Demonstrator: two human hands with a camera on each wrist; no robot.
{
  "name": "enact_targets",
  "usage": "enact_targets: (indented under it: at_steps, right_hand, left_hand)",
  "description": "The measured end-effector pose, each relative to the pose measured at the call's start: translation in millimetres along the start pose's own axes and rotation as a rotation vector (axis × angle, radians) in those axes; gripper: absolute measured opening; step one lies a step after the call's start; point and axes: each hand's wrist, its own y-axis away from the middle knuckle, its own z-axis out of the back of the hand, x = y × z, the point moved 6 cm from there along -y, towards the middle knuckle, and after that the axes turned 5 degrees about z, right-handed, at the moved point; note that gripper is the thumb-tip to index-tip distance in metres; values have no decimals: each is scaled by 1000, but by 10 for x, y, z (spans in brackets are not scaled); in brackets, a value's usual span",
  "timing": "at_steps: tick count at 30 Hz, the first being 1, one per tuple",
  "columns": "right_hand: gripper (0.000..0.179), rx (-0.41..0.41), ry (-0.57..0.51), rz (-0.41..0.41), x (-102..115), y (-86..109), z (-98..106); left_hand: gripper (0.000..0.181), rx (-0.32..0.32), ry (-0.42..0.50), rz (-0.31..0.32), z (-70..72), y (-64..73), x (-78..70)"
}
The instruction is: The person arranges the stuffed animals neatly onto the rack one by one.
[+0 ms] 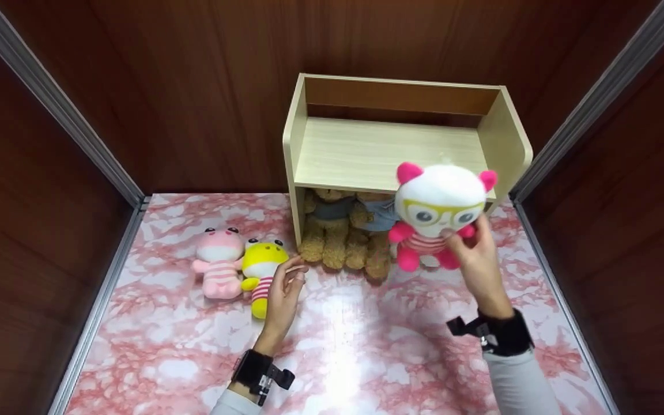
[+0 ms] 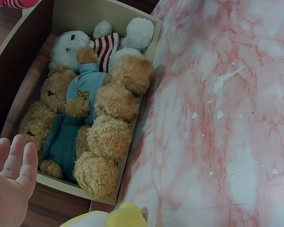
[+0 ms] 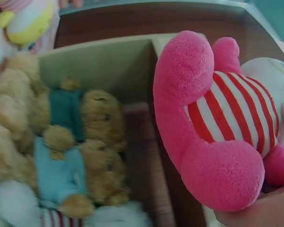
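My right hand [image 1: 479, 262] holds a white and pink panda plush [image 1: 441, 202] with yellow glasses, upright in front of the shelf's right half. In the right wrist view its striped belly and pink feet show, with part of the hand at its side. My left hand [image 1: 282, 300] is beside a yellow frog-like plush [image 1: 264, 259], fingers relaxed and holding nothing; whether it touches the plush I cannot tell. A pale wooden shelf [image 1: 361, 147] has brown teddy bears in its lower compartment, one in a teal top [image 2: 61, 142], one in light blue [image 2: 85, 87]. Next to them sits a white bear [image 2: 68, 49].
A pink frog-like plush [image 1: 219, 271] lies left of the yellow one on the marbled pink and white tabletop [image 1: 332, 357]. Dark wood panels [image 1: 205, 98] rise behind and on both sides, with metal strips [image 1: 90, 138] at the corners.
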Motion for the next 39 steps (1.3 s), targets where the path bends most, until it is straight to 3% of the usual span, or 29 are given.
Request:
enact_targets:
  at_steps: [8, 14, 20, 26, 34, 39]
  right_hand:
    - [59, -94, -25, 143, 312, -451, 101]
    - [56, -155, -84, 162, 387, -826, 152]
    - [51, -189, 33, 134, 324, -1173, 205]
    - [51, -210, 130, 44, 165, -1497, 316]
    - [54, -232, 2, -16, -13, -1767, 339]
    - [55, -247, 1, -32, -66, -1873, 368]
  left_hand:
    - [38, -13, -8, -19, 68, 14, 29]
    - [37, -18, -14, -5, 110, 39, 58]
    - [36, -42, -24, 0, 160, 75, 107]
    - [38, -51, -27, 14, 172, 102, 112]
    - [42, -63, -17, 23, 184, 94, 102]
    - [48, -56, -1, 30, 188, 83, 109]
